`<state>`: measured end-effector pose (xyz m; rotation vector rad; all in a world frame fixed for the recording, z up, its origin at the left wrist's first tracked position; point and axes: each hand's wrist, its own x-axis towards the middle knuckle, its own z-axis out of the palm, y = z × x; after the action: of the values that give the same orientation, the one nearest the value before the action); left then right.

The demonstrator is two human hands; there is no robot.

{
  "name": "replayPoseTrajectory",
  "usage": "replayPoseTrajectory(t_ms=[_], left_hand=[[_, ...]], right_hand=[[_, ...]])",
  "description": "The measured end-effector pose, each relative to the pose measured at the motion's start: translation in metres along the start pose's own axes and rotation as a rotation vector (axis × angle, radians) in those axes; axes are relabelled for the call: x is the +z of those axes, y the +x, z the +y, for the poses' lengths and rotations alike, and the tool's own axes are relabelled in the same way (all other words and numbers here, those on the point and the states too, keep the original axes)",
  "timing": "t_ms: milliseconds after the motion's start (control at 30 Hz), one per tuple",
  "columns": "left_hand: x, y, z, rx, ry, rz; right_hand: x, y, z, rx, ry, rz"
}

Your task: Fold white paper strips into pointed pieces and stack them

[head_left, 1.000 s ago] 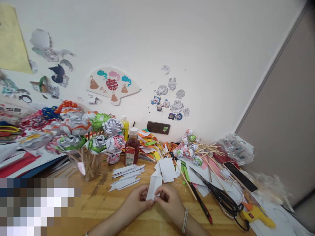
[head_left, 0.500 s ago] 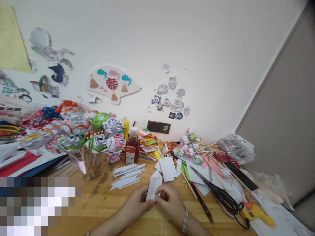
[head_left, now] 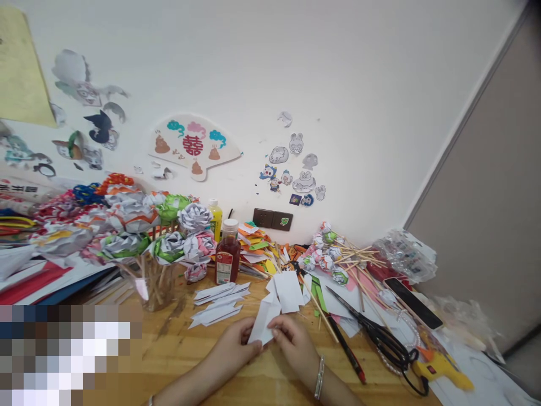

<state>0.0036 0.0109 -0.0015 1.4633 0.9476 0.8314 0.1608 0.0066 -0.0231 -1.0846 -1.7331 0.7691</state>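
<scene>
Here's the folded white paper (head_left: 264, 320), low and just left of center in the frame, held above the tabletop between both hands. Its long axis runs steeply, leaning right: the narrowed end points up the frame toward the loose white sheets (head_left: 289, 292), the broad end down and slightly left. The left hand (head_left: 237, 345) is mostly closed, thumb across the lower left corner, fingers curled behind. And the right hand (head_left: 296, 341), fingers loosely curled, has the right edge between thumb and fingertip.

Beneath them, a wooden table (head_left: 177, 366), grain and dark stains showing, with white strips (head_left: 220, 303) lying left of center. Over on the right: black scissors (head_left: 386, 341) and a yellow glue gun (head_left: 448, 373). Paper flowers (head_left: 132, 217) crowd the left, a red bottle (head_left: 227, 259) standing beside them. Behind it all, a pale wall (head_left: 363, 90) carrying a fan-shaped cutout (head_left: 194, 145) left of center and a dark socket plate (head_left: 272, 219) below cartoon cutouts (head_left: 304, 181).
</scene>
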Motion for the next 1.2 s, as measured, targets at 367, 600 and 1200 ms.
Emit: replayPoseTrajectory(t_ms=[367,600,1200], left_hand=[[-0.009,0.000,0.009,0.058,0.351,0.260],[-0.009,-0.001,0.007,0.091,0.278,0.234],[-0.012,0.008,-0.007,0.099,0.045,0.262]], right_hand=[[-0.009,0.003,-0.011,-0.109,0.129,0.305],[-0.007,-0.001,-0.008,-0.172,-0.140,0.171],[-0.007,-0.002,-0.009,-0.139,0.131,0.244]])
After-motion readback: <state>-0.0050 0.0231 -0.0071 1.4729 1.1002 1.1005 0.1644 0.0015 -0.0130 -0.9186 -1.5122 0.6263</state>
